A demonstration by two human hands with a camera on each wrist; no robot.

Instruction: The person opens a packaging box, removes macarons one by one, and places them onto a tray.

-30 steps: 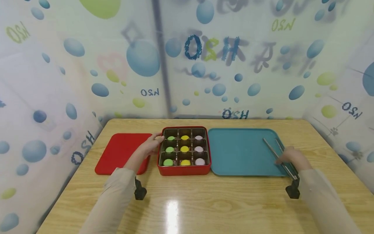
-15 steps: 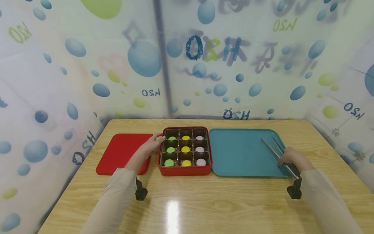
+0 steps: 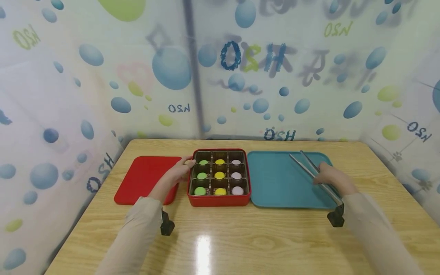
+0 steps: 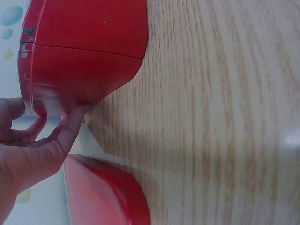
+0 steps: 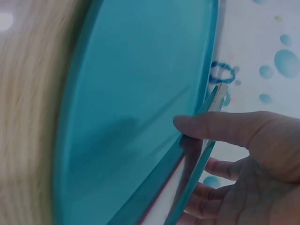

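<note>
"What does the head view show?"

"A red tin box (image 3: 220, 200) on the worktop (image 3: 258, 244), between a red lid (image 3: 148, 177) and a blue tray (image 3: 275, 181). Its dark insert (image 3: 211, 168) has nine compartments, with a column each of green pieces (image 3: 202, 175), yellow pieces (image 3: 219, 175) and pale lilac pieces (image 3: 236, 175), all round-topped."

"And the hands?"

"The left hand (image 3: 180, 169) grips the box's left wall, a fingertip at the rim. The right hand (image 3: 331, 177) holds metal tongs (image 3: 303, 165) over the tray, their far ends apart."

"The left wrist view?"

"Digits bent against the side of the tin, near a corner. Its rim is chipped, and the lid lies nearby with wood grain showing between."

"And the right wrist view?"

"The thumb lies on one side of the tongs, fingers on the other. A shadow falls across the tray."
</note>
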